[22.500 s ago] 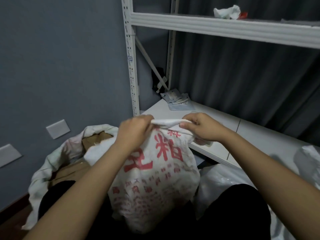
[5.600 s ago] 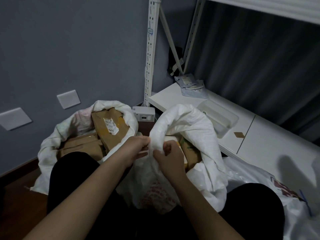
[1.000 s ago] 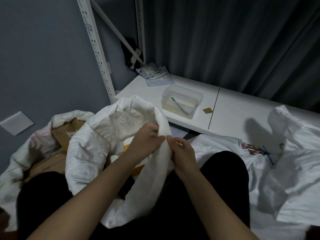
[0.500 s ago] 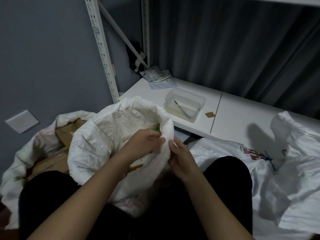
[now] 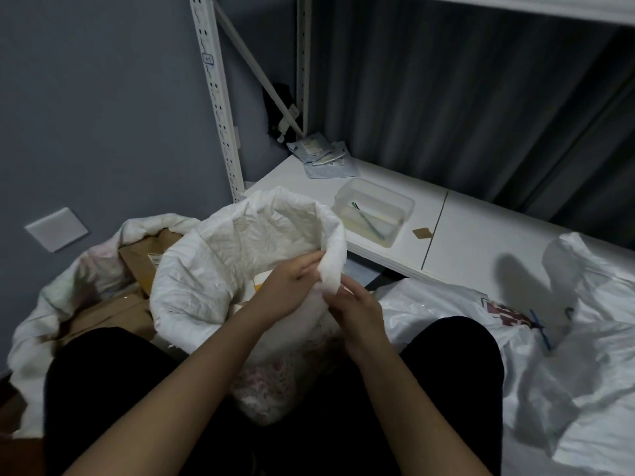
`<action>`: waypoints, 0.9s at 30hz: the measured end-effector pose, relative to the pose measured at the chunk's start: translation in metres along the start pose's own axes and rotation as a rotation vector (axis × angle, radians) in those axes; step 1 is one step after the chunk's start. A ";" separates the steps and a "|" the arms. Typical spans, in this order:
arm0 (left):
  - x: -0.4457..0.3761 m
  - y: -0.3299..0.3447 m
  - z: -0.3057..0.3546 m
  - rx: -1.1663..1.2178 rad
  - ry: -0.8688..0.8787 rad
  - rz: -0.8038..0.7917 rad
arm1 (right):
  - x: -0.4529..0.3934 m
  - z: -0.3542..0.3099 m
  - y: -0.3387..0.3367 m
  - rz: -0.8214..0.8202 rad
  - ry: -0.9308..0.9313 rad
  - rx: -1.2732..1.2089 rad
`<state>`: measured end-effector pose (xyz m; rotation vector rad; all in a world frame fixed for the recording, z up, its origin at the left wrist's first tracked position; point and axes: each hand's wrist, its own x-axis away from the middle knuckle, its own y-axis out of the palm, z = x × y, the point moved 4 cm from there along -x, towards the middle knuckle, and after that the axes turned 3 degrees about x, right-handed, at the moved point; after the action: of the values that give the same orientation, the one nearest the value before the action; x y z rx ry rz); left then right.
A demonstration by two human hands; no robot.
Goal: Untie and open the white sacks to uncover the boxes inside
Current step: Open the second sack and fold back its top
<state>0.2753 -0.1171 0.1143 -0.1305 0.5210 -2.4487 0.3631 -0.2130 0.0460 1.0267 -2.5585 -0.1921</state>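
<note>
Rolling down its rim, the open sack (image 5: 240,249) stood between the knees, just before the shelf (image 5: 481,231), boxes barely showing inside. Left hand (image 5: 292,286) and right hand (image 5: 357,309) both pinched the rim's right fold. Uneven pulling could tip the sack and spill boxes.

White shelf (image 5: 481,242) bears clear tub (image 5: 374,211), packets (image 5: 323,156).

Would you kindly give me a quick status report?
Left hand and right hand pinch rolled rim of white woven sack. Mouth open. Contents mostly hidden. Nothing obstructing.
</note>
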 end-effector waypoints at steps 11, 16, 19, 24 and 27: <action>-0.002 -0.009 -0.029 -0.210 -0.098 0.154 | 0.028 -0.007 0.010 0.244 -0.248 0.432; -0.001 -0.001 -0.016 -0.071 -0.143 0.018 | 0.039 -0.003 0.028 0.121 -0.190 0.307; 0.006 -0.006 -0.012 -0.047 -0.130 -0.084 | 0.029 0.001 0.028 0.134 -0.006 0.027; 0.019 -0.022 -0.021 -0.278 -0.066 -0.055 | 0.021 -0.010 0.035 -0.114 0.142 -0.544; 0.022 -0.026 -0.032 -0.308 -0.046 0.016 | 0.021 -0.021 0.026 -0.022 -0.118 0.168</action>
<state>0.2364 -0.1010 0.0950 -0.3069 0.8726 -2.3288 0.3411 -0.2083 0.0777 1.1355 -2.7089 -0.0446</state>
